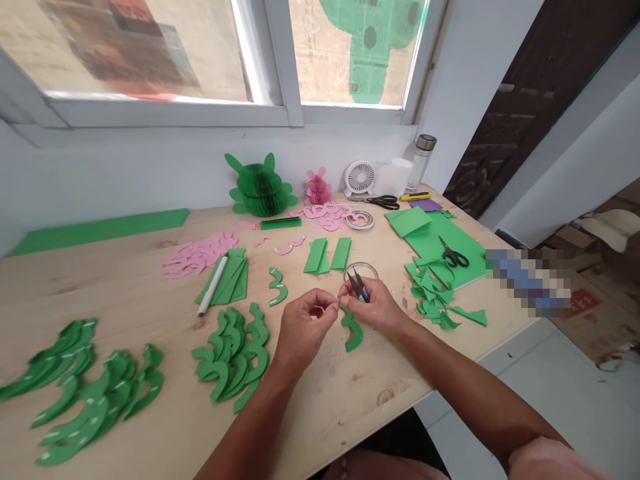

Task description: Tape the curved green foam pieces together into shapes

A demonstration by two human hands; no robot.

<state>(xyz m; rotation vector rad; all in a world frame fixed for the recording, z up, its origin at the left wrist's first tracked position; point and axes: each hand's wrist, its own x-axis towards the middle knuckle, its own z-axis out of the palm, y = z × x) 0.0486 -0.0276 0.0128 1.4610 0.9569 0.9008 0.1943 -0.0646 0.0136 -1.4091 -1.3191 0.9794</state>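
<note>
My left hand [309, 327] is closed in a pinch, its thumb and forefinger meeting my right fingertips. What sits between those fingertips is too small to make out. In my right hand [377, 307] are small dark-bladed thread snips [357, 285], points upward, while its thumb and forefinger pinch beside the left ones. Just below the fingertips is a wavy green paper piece [354, 337], its upper end hidden by my fingers. Behind the right hand lies a clear tape roll [361, 265], partly covered. Left of my hands rests another wavy green piece [278, 287] with white strips on it.
Stacks of wavy green pieces [233, 353] lie left, near pink cutouts [200, 255] and a white marker [213, 287]. Green scraps [431, 293] and black scissors [453, 253] are right. A green paper figure [260, 187], small fan [360, 177] and glass bottle [421, 163] stand behind.
</note>
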